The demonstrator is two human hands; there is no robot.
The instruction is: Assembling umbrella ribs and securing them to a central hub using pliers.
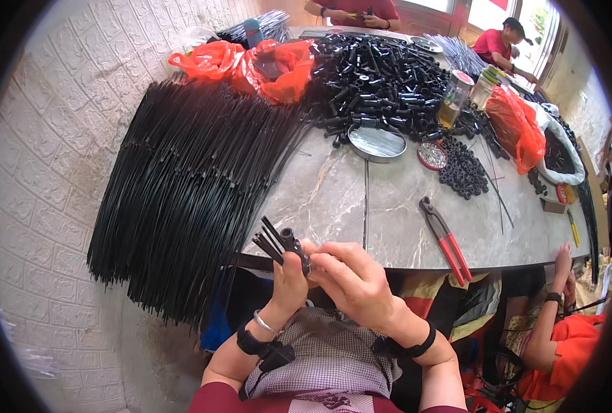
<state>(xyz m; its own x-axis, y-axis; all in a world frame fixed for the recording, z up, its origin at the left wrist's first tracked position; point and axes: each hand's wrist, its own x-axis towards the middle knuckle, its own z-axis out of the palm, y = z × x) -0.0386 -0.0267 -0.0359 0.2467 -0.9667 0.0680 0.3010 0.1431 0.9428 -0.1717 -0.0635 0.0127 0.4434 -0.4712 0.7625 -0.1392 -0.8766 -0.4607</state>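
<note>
By a veined grey tabletop [326, 199], the left hand [290, 283] is clasping thin rods [268, 242] and a glossy hollow tube [288, 238], the right hand [355, 277] pinching it.

To the left of the left hand [288, 286] rises a white wall [37, 241] embossed with brick shapes, beyond it stretches a grey, white-veined surface [319, 206], and far ahead to its right daylight brightens clear glass panes [540, 26] beside a beige wall [585, 72].
</note>
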